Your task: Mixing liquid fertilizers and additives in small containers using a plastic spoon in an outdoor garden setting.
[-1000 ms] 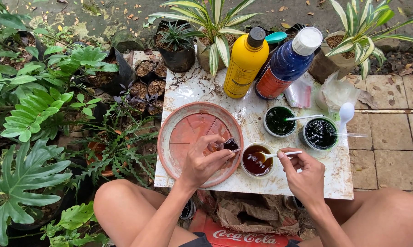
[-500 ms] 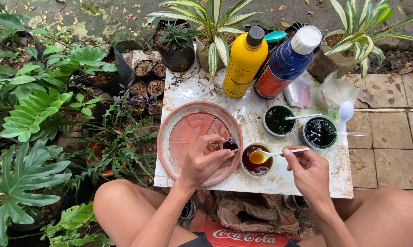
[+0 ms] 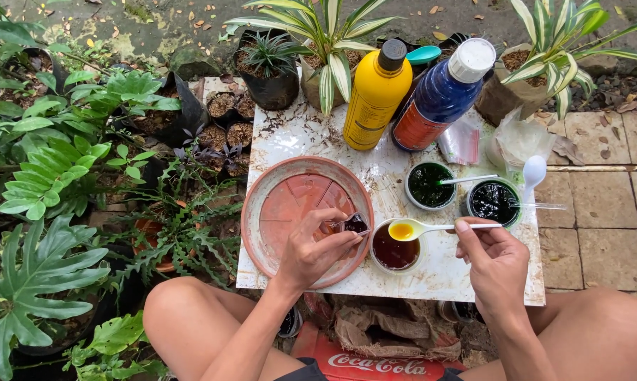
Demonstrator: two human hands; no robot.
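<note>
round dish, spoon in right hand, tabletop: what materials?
Round dish: looks like moulded plastic in terracotta colour, matt, with raised ribs; fired clay not ruled out. Spoon held by the right hand: white plastic, thin, slightly translucent, holding yellow liquid. Tabletop: probably glazed white tile or marble-look slab, glossy, stained.

Outdoor setting, even daylight, no hard shadows. Worktop (image 3: 297, 141): white slab, stained, set low among plants. Ground at right: square paving stones (image 3: 601, 204) w/ dry leaves (image 3: 622, 106) scattered. Ground at top: mossy concrete (image 3: 156, 35). Left side: dense green foliage (image 3: 43, 176). Behind worktop: small black nursery pots (image 3: 226, 116) w/ soil, striped-leaf plants (image 3: 332, 49).
</note>
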